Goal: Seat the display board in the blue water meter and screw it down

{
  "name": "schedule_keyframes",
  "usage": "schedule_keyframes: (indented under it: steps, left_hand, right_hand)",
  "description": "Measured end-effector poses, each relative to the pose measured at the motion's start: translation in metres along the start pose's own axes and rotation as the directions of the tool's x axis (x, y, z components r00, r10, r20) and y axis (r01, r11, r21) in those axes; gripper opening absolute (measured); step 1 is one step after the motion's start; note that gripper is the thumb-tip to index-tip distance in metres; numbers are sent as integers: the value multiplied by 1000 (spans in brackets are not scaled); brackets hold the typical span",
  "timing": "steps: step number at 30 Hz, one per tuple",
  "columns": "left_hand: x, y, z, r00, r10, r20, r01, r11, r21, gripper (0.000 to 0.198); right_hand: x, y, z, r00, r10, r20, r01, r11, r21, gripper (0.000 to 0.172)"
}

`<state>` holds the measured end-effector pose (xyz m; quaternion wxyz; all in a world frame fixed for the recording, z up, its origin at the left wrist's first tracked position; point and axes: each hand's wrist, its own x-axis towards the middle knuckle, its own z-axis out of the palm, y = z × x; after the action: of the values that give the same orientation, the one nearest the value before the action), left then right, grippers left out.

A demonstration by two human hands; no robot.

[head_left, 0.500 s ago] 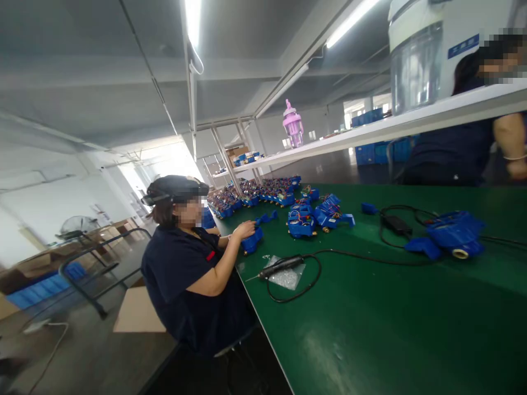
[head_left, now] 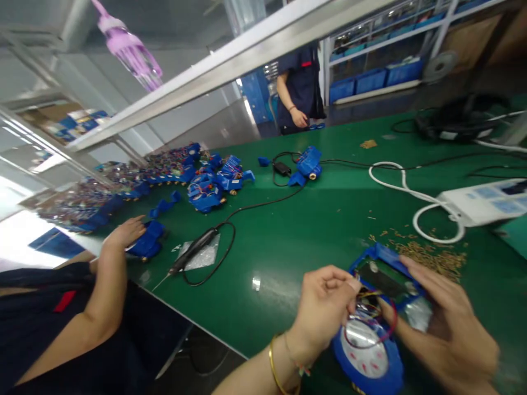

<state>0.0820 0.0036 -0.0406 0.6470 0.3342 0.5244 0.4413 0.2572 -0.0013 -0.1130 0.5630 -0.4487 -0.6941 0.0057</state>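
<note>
In front of me is a blue meter housing (head_left: 391, 365) with a round white dial. Red, yellow and dark wires (head_left: 389, 329) run from it to a blue frame (head_left: 376, 252) that holds a green circuit board and stands tilted up behind the dial. My left hand (head_left: 323, 302) is closed in a pinch at the wires, above the dial's left side; its fingertips partly hide what they grip. My right hand (head_left: 448, 323) grips the frame from the right, thumb near the wires and fingers along its outer edge. A small clear plastic piece (head_left: 418, 314) shows by the right palm.
Loose brass-coloured screws (head_left: 438, 258) lie beyond my right hand, near a white power box (head_left: 486, 200) with a looped cable. An electric screwdriver (head_left: 197, 249) rests on a plastic bag. A co-worker's hand (head_left: 127, 233) touches another blue housing (head_left: 150, 241) at left. A shelf (head_left: 230, 55) crosses above.
My view has swung right and down from the co-worker and the room. Both my hands and the wired meter housing have come into sight.
</note>
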Motion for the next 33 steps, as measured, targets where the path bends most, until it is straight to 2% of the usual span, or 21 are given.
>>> schedule_keyframes:
  steps: [4, 12, 33]
  left_hand:
    - [0, 2, -1, 1000, 10, 30, -11, 1000, 23, 34]
    - [1, 0, -3, 999, 16, 36, -19, 996, 88, 35]
    - [0, 5, -2, 999, 28, 37, -33, 990, 135, 32]
  right_hand:
    - [6, -3, 3, 998, -61, -10, 61, 998, 4, 74]
    - [14, -7, 2, 990, -135, -27, 136, 991, 9, 72]
    - [19, -10, -1, 992, -124, -14, 124, 992, 28, 67]
